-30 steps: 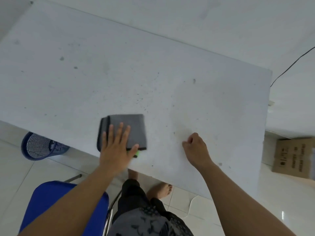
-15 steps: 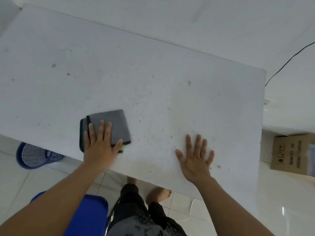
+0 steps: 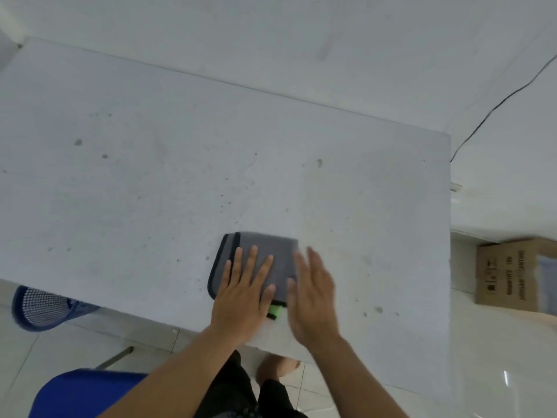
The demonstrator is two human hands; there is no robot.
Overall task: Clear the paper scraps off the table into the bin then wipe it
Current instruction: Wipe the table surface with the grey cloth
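Both hands, left and right, flat-fingered, press folded grey cloth on speckled white table.

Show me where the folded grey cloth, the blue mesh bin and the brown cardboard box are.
folded grey cloth (image 3: 265,248): head view, on its bare upper face.
blue mesh bin (image 3: 42,306): head view, on its mesh wall.
brown cardboard box (image 3: 509,273): head view, on its printed side.

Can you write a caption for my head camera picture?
Left hand presses a grey cloth on the white table.
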